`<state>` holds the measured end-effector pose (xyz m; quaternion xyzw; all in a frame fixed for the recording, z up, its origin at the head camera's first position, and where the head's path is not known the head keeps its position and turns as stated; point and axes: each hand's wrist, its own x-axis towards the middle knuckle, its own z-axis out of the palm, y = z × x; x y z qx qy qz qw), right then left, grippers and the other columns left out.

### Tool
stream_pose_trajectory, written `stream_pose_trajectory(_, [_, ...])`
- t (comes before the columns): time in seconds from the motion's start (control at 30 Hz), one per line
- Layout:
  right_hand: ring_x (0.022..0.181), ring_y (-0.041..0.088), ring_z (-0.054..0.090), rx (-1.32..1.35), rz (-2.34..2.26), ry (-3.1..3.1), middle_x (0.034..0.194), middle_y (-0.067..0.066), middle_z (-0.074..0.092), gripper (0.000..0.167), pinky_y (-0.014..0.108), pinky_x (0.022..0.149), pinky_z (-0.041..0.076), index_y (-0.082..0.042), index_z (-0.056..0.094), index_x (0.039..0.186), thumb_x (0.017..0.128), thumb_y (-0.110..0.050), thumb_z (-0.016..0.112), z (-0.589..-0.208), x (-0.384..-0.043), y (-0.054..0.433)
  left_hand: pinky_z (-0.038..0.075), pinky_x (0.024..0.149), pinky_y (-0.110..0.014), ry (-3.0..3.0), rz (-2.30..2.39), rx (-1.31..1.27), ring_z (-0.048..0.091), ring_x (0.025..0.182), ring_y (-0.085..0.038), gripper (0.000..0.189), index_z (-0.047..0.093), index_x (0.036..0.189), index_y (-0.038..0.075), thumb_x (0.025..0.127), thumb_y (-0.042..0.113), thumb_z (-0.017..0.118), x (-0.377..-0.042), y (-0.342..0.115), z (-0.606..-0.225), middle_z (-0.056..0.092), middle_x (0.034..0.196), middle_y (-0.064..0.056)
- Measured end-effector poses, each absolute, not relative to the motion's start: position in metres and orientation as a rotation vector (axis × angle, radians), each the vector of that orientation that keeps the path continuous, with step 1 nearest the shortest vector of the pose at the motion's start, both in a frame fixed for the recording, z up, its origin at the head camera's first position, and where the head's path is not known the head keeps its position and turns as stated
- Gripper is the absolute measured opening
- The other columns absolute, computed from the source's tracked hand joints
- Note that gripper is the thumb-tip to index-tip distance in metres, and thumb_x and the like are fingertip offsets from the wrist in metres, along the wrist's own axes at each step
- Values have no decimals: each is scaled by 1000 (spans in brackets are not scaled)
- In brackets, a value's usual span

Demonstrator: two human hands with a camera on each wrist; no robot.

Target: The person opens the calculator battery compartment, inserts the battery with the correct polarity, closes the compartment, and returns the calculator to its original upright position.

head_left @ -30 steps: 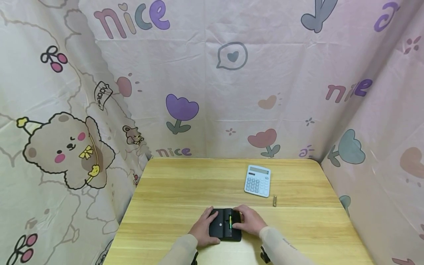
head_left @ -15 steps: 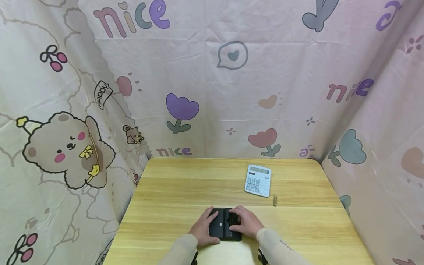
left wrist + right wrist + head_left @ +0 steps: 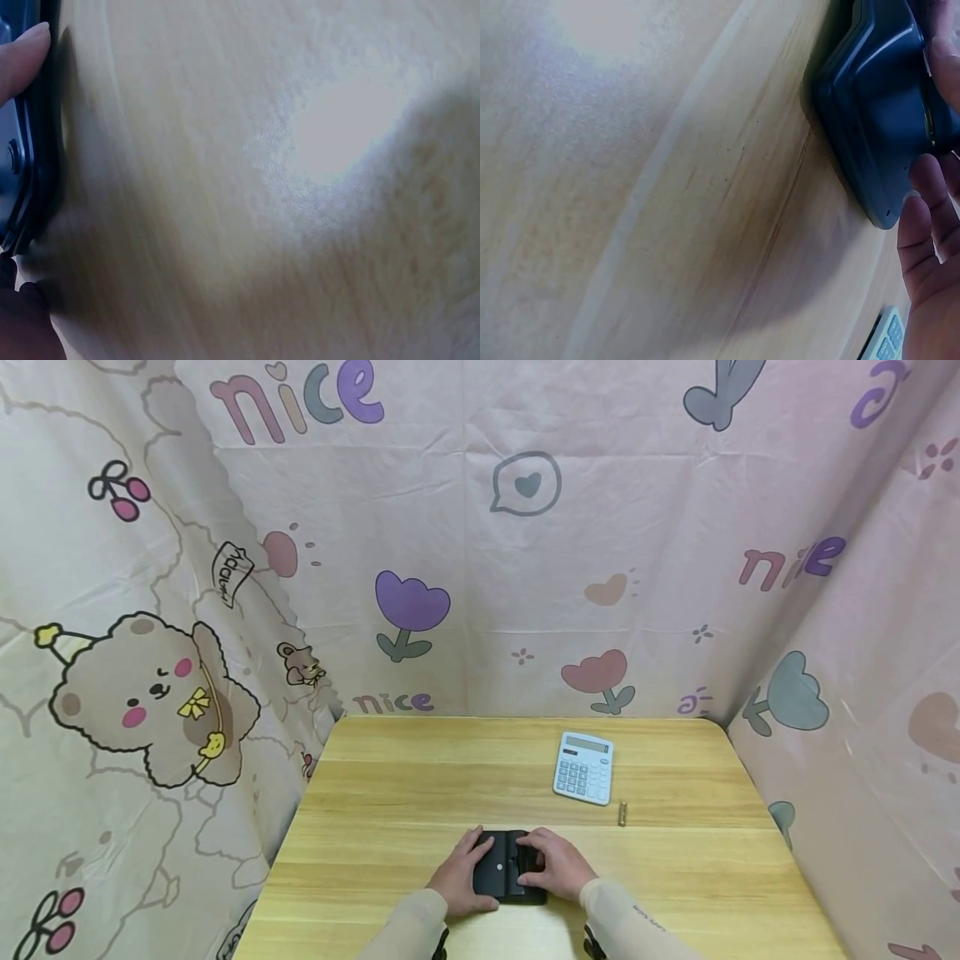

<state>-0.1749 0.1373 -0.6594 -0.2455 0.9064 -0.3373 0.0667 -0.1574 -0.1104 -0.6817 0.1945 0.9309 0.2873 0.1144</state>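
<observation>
A black device (image 3: 491,881) lies on the table with its battery compartment facing up; its kind cannot be told from this side. My left hand (image 3: 459,878) holds its left side, thumb by the near edge and fingers over the far part. Over the compartment, my right hand (image 3: 558,864) has curled fingers and thumb around the battery's place, pinching at its two ends. The battery is mostly hidden under these fingers; a thin gold-coloured strip shows beside them in the right wrist view. That view also has the device (image 3: 877,112) and the right hand (image 3: 937,255).
A light blue calculator (image 3: 583,768) lies farther back, right of the middle. One gold-coloured battery (image 3: 622,814) rests just in front of it. The wooden table (image 3: 390,793) ends against a patterned curtain (image 3: 465,552) at the back and sides.
My right hand has shifted left over the compartment, covering the green battery seen in it earlier. The left hand and the device stay in place.
</observation>
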Motion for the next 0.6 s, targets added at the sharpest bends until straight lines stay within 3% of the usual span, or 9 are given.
stream_pose_trajectory(0.47, [71,1,51,-738,-1067,2774,106,-10,57,60,17,60,46,-15,64,122,73,-44,81,-670,-176,140,36,108,-48,2748,848,564,21,144,-30,105,40,148,21,60,55,85,-157,-110,-684,21,158,-3])
stream_pose_trajectory(0.6, [71,5,54,-726,-1112,2747,106,-8,58,59,18,60,46,-12,65,121,73,-41,82,-668,-176,139,35,109,-48,2746,852,562,21,144,-30,105,40,148,21,59,55,85,-158,-110,-685,22,158,-3])
